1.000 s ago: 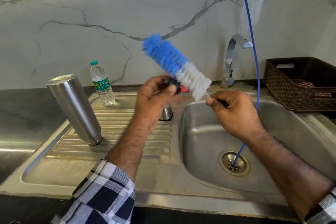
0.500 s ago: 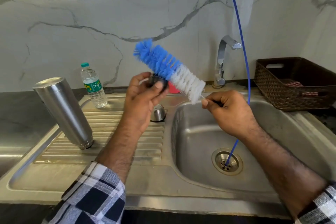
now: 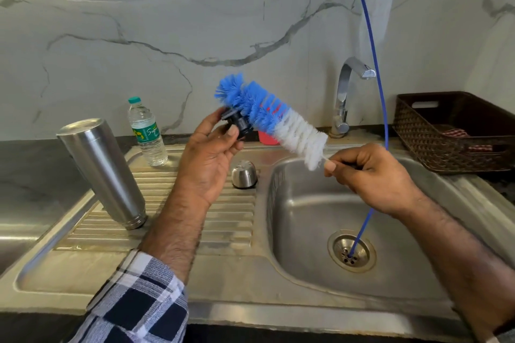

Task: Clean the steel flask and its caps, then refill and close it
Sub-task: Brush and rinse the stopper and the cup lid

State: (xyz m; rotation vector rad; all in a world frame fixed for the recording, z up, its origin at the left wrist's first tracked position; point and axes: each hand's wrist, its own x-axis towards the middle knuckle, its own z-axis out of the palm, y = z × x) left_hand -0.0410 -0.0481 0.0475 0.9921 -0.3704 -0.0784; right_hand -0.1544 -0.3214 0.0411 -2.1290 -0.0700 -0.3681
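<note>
The steel flask (image 3: 103, 172) stands upside down on the ribbed drainboard (image 3: 223, 220), mouth down. A steel outer cap (image 3: 244, 174) sits on the drainboard beside the basin. My left hand (image 3: 211, 159) pinches a small black inner cap (image 3: 237, 122) between thumb and fingers, held up above the drainboard. My right hand (image 3: 367, 172) grips the thin handle of a bottle brush (image 3: 273, 117) with blue and white bristles. The blue bristles touch the black cap.
A sink basin (image 3: 320, 203) with a drain (image 3: 351, 252) lies at the right; a blue tube (image 3: 373, 44) runs down into the drain. A tap (image 3: 345, 95), a small water bottle (image 3: 146, 133), a red cup (image 3: 267, 138) and a brown basket (image 3: 457, 131) stand behind.
The black cap has turned outward in my left hand and now shows clearly. The brush has shifted so its blue bristles lie against the cap.
</note>
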